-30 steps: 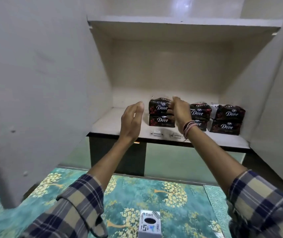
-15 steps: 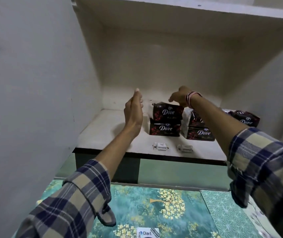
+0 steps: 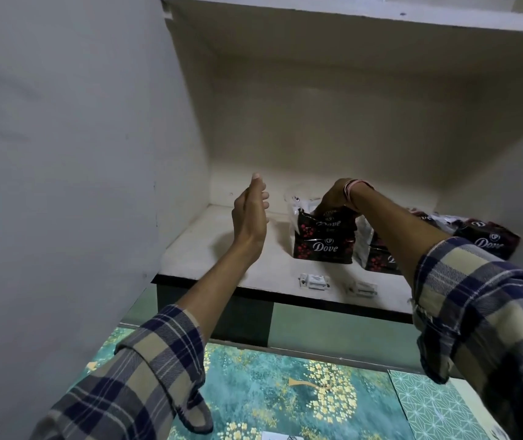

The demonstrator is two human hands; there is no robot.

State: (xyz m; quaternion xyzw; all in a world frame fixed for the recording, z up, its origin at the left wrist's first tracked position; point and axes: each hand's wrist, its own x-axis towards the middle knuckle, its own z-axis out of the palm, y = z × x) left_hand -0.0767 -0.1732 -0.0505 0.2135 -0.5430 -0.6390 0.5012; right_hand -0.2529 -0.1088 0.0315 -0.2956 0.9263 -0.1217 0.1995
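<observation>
Dark Dove packets are stacked on a white cupboard shelf [image 3: 209,246]. The left stack has a lower packet [image 3: 323,247] and an upper packet [image 3: 327,222]. My right hand [image 3: 333,196] reaches over the stack and grips the top edge of the upper packet, tilting it. My left hand [image 3: 252,214] hovers upright to the left of the stack, fingers straight, holding nothing. A second stack [image 3: 381,258] sits behind my right forearm, and another Dove packet [image 3: 489,241] lies at the right.
Two small white latches [image 3: 314,281] [image 3: 362,289] are fixed near the shelf's front edge. An open cupboard door [image 3: 63,185] stands at the left. A shelf board [image 3: 349,11] runs overhead. Below lies a green patterned surface [image 3: 269,392].
My view has moved closer to the shelf. My right hand has dropped from behind the stack onto the upper packet and tipped it. My left hand has stayed upright beside the stack.
</observation>
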